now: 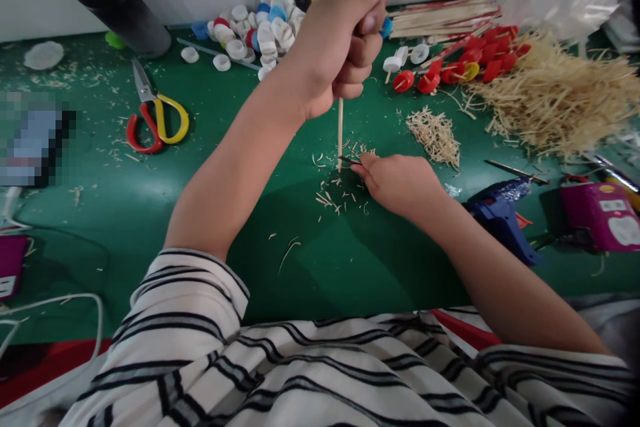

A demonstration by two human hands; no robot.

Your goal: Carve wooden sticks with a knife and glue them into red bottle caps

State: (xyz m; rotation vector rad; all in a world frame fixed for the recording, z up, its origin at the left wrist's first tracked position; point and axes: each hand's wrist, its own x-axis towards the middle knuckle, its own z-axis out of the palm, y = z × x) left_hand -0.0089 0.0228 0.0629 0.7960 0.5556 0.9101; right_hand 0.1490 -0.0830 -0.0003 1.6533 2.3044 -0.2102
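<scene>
My left hand (pixel 345 40) is a closed fist around a thin wooden stick (pixel 341 127), held upright with its lower end at the green table. Close to that lower end, my right hand (pixel 395 180) pinches a small dark blade (pixel 350 160), its tip against the stick. Most of the blade's handle is hidden in my fingers. Curled wood shavings (pixel 330 199) lie scattered around the stick's foot. Right of my hands sits a small heap of shavings (pixel 434 137).
Bottle caps (pixel 267 30) pile up at the back. Wooden sticks (pixel 445 19), red caps (pixel 470 63) and a mound of straw-like strips (pixel 565 93) lie back right. Scissors (pixel 155 113) rest at left. A blue glue gun (pixel 505 217) and purple box (pixel 597 213) stand at right.
</scene>
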